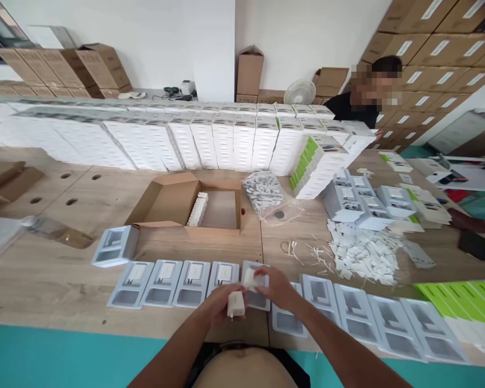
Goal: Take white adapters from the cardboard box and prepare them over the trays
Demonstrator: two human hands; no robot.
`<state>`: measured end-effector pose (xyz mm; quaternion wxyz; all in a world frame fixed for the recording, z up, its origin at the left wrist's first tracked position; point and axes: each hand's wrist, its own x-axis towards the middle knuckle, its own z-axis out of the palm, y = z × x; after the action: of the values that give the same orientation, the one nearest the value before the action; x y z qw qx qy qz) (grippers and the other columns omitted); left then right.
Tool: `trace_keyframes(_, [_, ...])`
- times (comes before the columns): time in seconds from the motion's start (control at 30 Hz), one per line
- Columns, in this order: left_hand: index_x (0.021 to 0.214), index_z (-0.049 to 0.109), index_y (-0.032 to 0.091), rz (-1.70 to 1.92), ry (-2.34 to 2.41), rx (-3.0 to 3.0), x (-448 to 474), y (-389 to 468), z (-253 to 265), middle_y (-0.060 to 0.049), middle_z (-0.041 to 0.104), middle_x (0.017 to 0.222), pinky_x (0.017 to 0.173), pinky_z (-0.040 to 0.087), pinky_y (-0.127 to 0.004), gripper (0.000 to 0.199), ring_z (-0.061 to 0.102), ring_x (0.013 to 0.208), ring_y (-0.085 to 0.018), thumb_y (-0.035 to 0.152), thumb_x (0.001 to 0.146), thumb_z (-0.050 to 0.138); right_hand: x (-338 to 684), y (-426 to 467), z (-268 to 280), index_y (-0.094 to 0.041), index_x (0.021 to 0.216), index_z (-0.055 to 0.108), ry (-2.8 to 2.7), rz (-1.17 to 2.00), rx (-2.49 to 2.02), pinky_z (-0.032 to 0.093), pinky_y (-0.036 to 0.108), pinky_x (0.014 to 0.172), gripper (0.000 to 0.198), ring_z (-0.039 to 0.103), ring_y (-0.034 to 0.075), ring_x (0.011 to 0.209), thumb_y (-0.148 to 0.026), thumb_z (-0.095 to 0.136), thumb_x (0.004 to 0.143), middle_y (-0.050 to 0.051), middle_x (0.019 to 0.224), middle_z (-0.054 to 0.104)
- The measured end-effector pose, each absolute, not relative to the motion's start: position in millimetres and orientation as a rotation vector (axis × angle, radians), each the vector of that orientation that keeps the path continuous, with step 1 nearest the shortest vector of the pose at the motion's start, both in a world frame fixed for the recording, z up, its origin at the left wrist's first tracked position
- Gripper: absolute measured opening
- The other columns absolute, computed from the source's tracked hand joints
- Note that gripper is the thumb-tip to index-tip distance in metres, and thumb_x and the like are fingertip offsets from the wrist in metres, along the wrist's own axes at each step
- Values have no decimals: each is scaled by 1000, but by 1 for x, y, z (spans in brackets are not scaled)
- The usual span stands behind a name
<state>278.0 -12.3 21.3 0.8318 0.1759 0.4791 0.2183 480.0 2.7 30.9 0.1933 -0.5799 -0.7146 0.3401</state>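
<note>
Nearest me are my two forearms, meeting over the table's front edge. My left hand [222, 304] has its fingers curled shut around a small white charger block [236, 305], held just off the wood. My right hand [275, 285] pinches a second white block [249, 278] at its fingertips, right over the pale grey tray [255, 293] that sits beneath both hands.

To seat it well, I judge I should line the block square with the tray's upper recess and press it flat with the fingertips, not the palm, so the thin plastic does not buckle or slide. The left hand's block can wait close by.

Left of my fingers runs a row of filled trays [180, 281], each with a white piece already in place; right of them the empty trays [359, 310] continue toward the table's end. Beyond my fingertips an open cardboard box [186, 202] holds a column of white blocks, with a bag of white cables [263, 194] beside it and a scatter of white scraps [364, 253] further right.

The wooden table [56, 280] is backed by a long wall of stacked white cartons [165, 137]. Brown shipping boxes [436, 48] climb the right wall, where another person [361, 105] in a dark top works.
</note>
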Motion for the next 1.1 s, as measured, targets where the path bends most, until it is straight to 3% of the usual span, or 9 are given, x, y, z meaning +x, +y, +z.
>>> trace_keyframes(0.1, [94,61,14,400,1019,379,294,-12,8,-7,65,90,61,57,-40,34,66,83,-26,15,61,68,504,19,4,-22,114,65,-2109,805,-1759,45,41,96,42,60,27,105,-16,67,72,7,110,69])
trace_keyframes(0.2, [92,58,14,350,1052,368,303,-13,-7,-5,62,81,59,57,-42,37,66,79,-27,9,56,59,503,25,-14,-23,112,67,-2216,778,-1663,42,40,101,42,57,27,111,-9,68,72,7,117,68])
trace_keyframes(0.4, [100,55,16,298,1021,375,293,-12,-7,-6,60,88,65,57,-43,44,67,86,-30,11,56,59,486,12,-10,-23,107,68,-2128,720,-1690,33,51,108,33,43,32,129,-10,65,76,10,137,54])
trace_keyframes(0.53, [107,54,19,319,890,446,290,-9,14,-6,62,95,66,57,-40,47,67,84,-26,13,62,65,478,-19,18,-23,96,67,-2027,904,-1623,45,34,96,20,59,21,110,-23,70,76,3,117,65])
trace_keyframes(0.7, [122,48,27,322,790,536,318,-6,27,-5,59,115,62,55,-35,63,65,80,-21,15,64,69,497,-53,54,-26,93,64,-1829,1153,-1650,46,28,75,38,63,20,88,-24,79,58,-1,97,68])
trace_keyframes(0.8, [115,54,25,208,796,783,342,-9,22,-7,62,110,72,54,-37,40,64,90,-22,40,78,63,537,-56,54,-26,97,66,-1851,1043,-1757,45,33,84,37,62,23,94,-25,76,61,0,97,69])
trace_keyframes(0.87, [101,62,21,125,812,1010,353,-13,15,-7,65,101,80,51,-37,36,62,94,-24,50,79,61,566,-52,40,-25,103,66,-1833,945,-1900,44,37,91,35,62,26,101,-26,71,68,3,104,70])
trace_keyframes(1.0, [91,69,20,-87,691,1730,367,-22,-2,-8,69,100,94,44,-41,27,61,99,-29,39,71,68,592,-45,0,-23,114,64,-1949,800,-1965,43,39,98,37,58,26,110,-22,65,77,6,116,68])
trace_keyframes(1.1, [96,68,17,-271,586,2079,375,-26,-9,-14,69,105,92,46,-45,31,61,102,-35,38,75,60,587,-46,-23,-22,115,64,-2135,665,-1856,43,37,100,37,55,25,113,-17,64,79,6,118,67])
